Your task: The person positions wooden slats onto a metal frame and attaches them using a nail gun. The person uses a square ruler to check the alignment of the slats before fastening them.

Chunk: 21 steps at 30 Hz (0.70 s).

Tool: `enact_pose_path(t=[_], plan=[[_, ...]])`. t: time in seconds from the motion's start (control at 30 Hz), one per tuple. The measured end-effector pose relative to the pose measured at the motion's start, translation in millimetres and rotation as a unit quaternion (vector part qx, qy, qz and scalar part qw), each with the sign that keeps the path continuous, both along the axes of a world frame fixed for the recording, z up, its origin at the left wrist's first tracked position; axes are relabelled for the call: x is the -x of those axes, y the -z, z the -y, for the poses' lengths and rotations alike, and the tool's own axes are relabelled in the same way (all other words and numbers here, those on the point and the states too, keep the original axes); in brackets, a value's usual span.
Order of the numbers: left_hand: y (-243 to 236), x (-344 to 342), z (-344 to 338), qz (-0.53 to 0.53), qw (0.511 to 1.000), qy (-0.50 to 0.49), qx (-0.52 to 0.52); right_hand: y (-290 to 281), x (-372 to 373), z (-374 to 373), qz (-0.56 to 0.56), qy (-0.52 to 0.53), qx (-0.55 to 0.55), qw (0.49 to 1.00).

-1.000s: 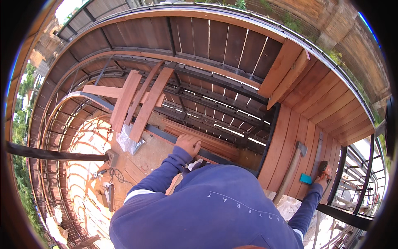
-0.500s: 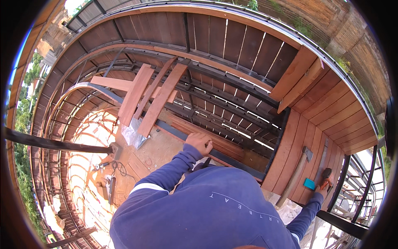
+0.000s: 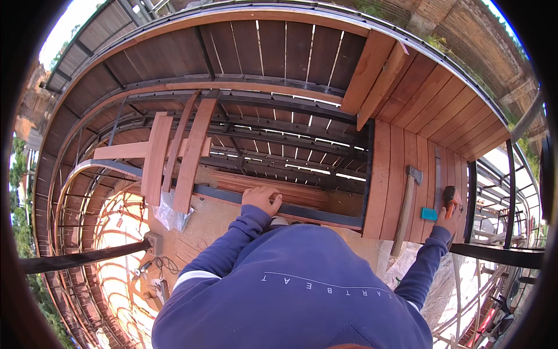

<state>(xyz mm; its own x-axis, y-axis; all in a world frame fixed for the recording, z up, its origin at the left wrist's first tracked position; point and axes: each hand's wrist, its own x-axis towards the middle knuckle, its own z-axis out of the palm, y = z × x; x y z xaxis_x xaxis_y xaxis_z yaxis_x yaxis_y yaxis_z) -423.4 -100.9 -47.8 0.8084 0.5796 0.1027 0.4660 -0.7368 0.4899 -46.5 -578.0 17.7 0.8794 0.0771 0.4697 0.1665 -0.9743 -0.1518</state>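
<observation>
My left hand [image 3: 263, 199] rests on the black metal bar [image 3: 314, 214] in front of me, its fingers bent over the edge. Out to the far right, my right hand [image 3: 446, 221] closes on an orange and black cordless drill [image 3: 449, 196], which is at the wooden bench planks [image 3: 381, 186]. Part of the drill's grip is hidden by the hand. Just left of that hand sits a small teal box [image 3: 429, 214]. A hatchet [image 3: 403, 218] with a wooden handle lies on the planks further left, its head pointing away from me.
Loose reddish boards [image 3: 192, 154] lie crosswise over the frame at left, beside a clear plastic bag [image 3: 168, 212]. More strips [image 3: 273, 189] lie beyond the bar, near gaps in the dark metal frame. A dark post [image 3: 87, 257] and a corded tool [image 3: 142, 269] are at lower left.
The view has turned, so the bench and boards sit further left and the bench tools higher in the picture. My left hand stays on the bar, my right at the drill.
</observation>
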Motion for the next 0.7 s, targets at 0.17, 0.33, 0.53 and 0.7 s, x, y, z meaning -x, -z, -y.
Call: enact_pose_path(t=[0.17,0.33,0.53,0.7], plan=[[-102.8,-44.4,3.4,0.103,0.927,0.154,0.327,-39.3,119.2,-147.1,0.035,-0.177,-0.102,0.978],[-258.2,-68.3,40.5,0.267,0.703,0.507,0.421,25.9,186.3,-245.5,-0.148,-0.360,-0.192,0.901],[-327.6,-63.4,68.4,0.256,0.476,0.591,0.599,66.8,224.5,-279.0,-0.279,-0.297,-0.095,0.908],[-326.6,-50.8,54.3,0.244,0.462,0.545,0.656,65.0,227.8,-279.7,-0.279,-0.238,-0.071,0.928]])
